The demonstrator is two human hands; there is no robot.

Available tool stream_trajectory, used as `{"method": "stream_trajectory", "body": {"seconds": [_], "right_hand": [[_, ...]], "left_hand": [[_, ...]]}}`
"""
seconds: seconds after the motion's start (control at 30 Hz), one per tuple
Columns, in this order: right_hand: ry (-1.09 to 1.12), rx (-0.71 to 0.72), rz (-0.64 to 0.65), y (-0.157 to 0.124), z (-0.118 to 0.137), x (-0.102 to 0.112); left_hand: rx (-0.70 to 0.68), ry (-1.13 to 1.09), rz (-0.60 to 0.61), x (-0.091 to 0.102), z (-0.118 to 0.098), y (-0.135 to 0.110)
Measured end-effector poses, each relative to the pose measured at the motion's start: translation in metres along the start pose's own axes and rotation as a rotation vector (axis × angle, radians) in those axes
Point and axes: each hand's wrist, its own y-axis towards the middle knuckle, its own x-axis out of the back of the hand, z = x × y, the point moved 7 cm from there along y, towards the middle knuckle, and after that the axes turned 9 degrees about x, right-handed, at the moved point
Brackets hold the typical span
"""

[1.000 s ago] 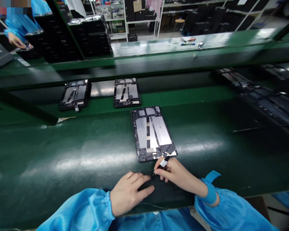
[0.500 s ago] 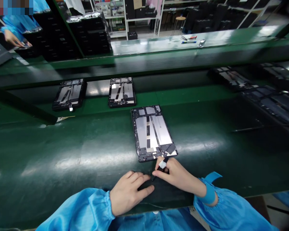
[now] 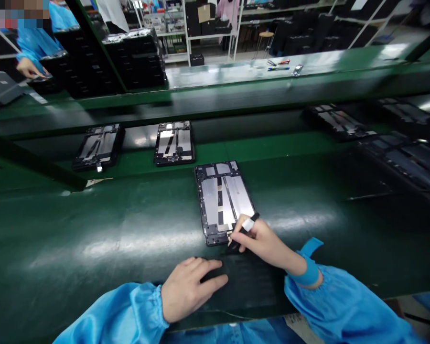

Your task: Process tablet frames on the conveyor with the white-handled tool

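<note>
L hand (image 3: 188,292) palm-down at near side of the tabletop (image 3: 93,248), fingers spread loose, gripping nothing. R hand (image 3: 261,238), blue strap (image 3: 310,273) on wrist, has fingers pinched round a black pen-type tool (image 3: 255,218), lower end down-left by the tablet's near edge; can't tell if touching.

Surface: dk green, glossy, streaked w/ light. Open tablet (image 3: 224,203) flat on it, approx. centre, just beyond the hands, innards up. Long axis runs away from person, far end leaning a bit L; R hand covers its near R corner.

Labels: white tag (image 3: 249,224) on tool, any print too small to read; same for tiny marks on tablet.

Behind: brighter green strip (image 3: 251,149), 2 similar tablets (image 3: 174,143) (image 3: 98,145) back L; more dark units (image 3: 338,119) far R, dim. Then raised ledge (image 3: 218,76) w/ blue pen (image 3: 278,69), stacked black trays (image 3: 136,59), co-worker's hand (image 3: 28,68) back L. Rear of workshop: white racking, wooden-top stool (image 3: 267,34).
</note>
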Motion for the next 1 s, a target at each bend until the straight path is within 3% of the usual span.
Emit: {"method": "stream_trajectory", "body": {"seconds": [0.13, 0.27, 0.47, 1.0], "right_hand": [[-0.041, -0.104, 0.052, 0.035, 0.007, 0.0], [-0.062, -0.172, 0.139, 0.052, -0.003, -0.006], [-0.022, -0.216, 0.183, 0.054, -0.019, -0.008], [-0.069, -0.204, 0.166, 0.052, -0.013, -0.012]], "left_hand": [[0.066, 0.043, -0.137, 0.018, 0.023, 0.015], [0.101, 0.06, -0.178, 0.019, 0.038, 0.02], [0.087, 0.042, -0.145, 0.008, 0.043, 0.014], [0.095, 0.032, -0.162, 0.011, 0.042, 0.015]]}}
